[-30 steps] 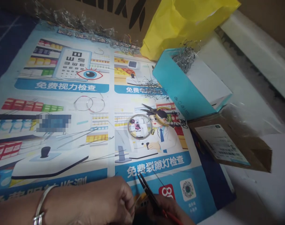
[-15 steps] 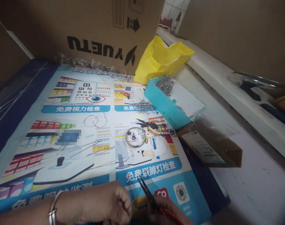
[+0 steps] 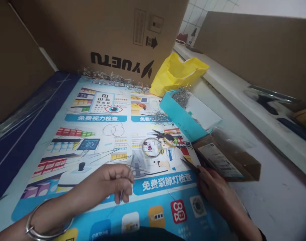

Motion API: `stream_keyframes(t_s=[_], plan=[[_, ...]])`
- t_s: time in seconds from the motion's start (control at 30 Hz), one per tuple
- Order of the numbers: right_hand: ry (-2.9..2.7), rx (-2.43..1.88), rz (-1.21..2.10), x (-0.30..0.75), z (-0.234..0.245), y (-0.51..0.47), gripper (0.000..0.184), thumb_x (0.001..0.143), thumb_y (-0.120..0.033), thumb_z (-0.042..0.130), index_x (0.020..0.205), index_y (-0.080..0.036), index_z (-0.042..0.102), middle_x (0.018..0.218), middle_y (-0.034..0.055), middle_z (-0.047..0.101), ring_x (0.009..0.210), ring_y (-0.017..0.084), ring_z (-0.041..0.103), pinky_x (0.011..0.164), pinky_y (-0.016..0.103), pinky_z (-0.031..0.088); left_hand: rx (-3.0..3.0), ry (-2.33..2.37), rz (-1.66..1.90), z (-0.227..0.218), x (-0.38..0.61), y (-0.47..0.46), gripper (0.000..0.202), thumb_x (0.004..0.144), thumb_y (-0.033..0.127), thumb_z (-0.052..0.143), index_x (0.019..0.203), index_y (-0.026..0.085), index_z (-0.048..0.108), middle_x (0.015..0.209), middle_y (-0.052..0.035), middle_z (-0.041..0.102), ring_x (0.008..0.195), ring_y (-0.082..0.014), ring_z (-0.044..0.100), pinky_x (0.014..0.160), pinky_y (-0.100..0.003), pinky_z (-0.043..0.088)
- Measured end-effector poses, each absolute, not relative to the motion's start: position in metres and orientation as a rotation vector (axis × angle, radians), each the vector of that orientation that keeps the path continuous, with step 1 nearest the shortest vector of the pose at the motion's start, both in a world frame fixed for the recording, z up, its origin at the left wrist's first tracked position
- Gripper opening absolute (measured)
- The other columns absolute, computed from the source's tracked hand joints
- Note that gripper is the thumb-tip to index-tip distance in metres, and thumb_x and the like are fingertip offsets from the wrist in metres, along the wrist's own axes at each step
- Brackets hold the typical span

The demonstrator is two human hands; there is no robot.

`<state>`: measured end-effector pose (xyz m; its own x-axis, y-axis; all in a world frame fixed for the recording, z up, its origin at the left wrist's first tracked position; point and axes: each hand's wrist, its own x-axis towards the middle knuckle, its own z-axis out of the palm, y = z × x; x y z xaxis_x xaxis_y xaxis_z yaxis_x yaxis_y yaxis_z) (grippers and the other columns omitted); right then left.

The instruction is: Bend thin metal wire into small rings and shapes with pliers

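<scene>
My left hand [image 3: 112, 182] hovers over the printed poster mat [image 3: 92, 110], fingers pinched on a thin straight wire [image 3: 126, 180] that runs up and down through them. A metal bangle [image 3: 39, 224] circles that wrist. My right hand [image 3: 214, 190] lies at the mat's right edge, closed around pliers whose dark jaws [image 3: 189, 164] point left. It is right beside the brown labelled parcel [image 3: 243, 167]. Between the hands, farther back, lie a round wire ring [image 3: 152, 147], two thin wire hoops [image 3: 114, 130] and several loose straight wires [image 3: 105, 154].
A teal box [image 3: 179, 118] holding wire scraps stands at the mat's right with a yellow bag [image 3: 178, 72] behind it. A large cardboard carton [image 3: 112, 30] blocks the back and another cardboard wall the left. Small black rings [image 3: 184, 144] and wire clippings [image 3: 159, 117] litter the mat.
The view has tilted up and pulled back. My left hand rose from the near edge with the wire. My right hand carried the pliers rightwards to the parcel.
</scene>
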<state>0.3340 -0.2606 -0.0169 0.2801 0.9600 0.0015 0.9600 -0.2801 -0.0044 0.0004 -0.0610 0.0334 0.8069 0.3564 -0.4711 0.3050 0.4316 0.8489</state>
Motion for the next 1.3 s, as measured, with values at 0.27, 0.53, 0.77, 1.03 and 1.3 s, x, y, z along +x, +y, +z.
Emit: stream_keyframes(t_s=[0.27,0.53,0.77,1.03,1.3], plan=[[-2.197,-2.260,-0.166,0.294,0.018,-0.224,0.019,0.090,-0.021,0.044,0.086,-0.018,0.063,0.083,0.0099,0.065,0.078,0.023,0.059,0.073,0.037,0.043,1.078,0.864,0.546,0.012,-0.017,-0.049,0.017,0.084,0.034,0.059,0.086,0.017,0.058,0.071,-0.0008,0.067,0.061,-0.0111,0.057,0.058,-0.023,0.046],[-2.673,-1.868,-0.015,0.203,0.012,-0.148,0.021,0.085,-0.006,0.044,0.076,-0.019,0.057,0.078,0.0058,0.060,0.073,0.021,0.052,0.064,0.033,0.039,1.083,0.879,0.764,0.001,-0.016,-0.052,0.015,0.085,0.030,0.058,0.087,0.016,0.058,0.074,-0.0012,0.067,0.062,-0.0106,0.058,0.061,-0.024,0.047],[-2.869,-1.800,-0.108,0.188,0.003,-0.132,0.023,0.070,0.006,0.049,0.075,-0.014,0.059,0.072,0.0102,0.060,0.068,0.024,0.053,0.056,0.032,0.037,1.070,0.849,0.769,0.002,-0.016,-0.053,0.015,0.083,0.030,0.059,0.084,0.015,0.059,0.071,-0.0019,0.067,0.059,-0.0106,0.058,0.059,-0.024,0.048],[-2.960,-1.588,-0.066,0.196,-0.005,-0.119,0.019,0.072,0.000,0.046,0.076,-0.015,0.056,0.073,0.0083,0.058,0.066,0.020,0.048,0.058,0.031,0.033,1.097,0.871,0.791,0.002,-0.016,-0.054,0.016,0.083,0.030,0.057,0.084,0.014,0.059,0.071,-0.0018,0.067,0.059,-0.0108,0.059,0.059,-0.024,0.049],[-2.702,-1.798,0.053,0.244,0.034,-0.155,0.020,0.077,-0.003,0.043,0.065,-0.017,0.050,0.065,0.0023,0.050,0.063,0.014,0.040,0.058,0.029,0.027,1.136,0.869,0.764,-0.005,-0.018,-0.055,0.016,0.085,0.031,0.057,0.085,0.016,0.060,0.075,-0.0021,0.068,0.063,-0.0117,0.058,0.062,-0.024,0.048]])
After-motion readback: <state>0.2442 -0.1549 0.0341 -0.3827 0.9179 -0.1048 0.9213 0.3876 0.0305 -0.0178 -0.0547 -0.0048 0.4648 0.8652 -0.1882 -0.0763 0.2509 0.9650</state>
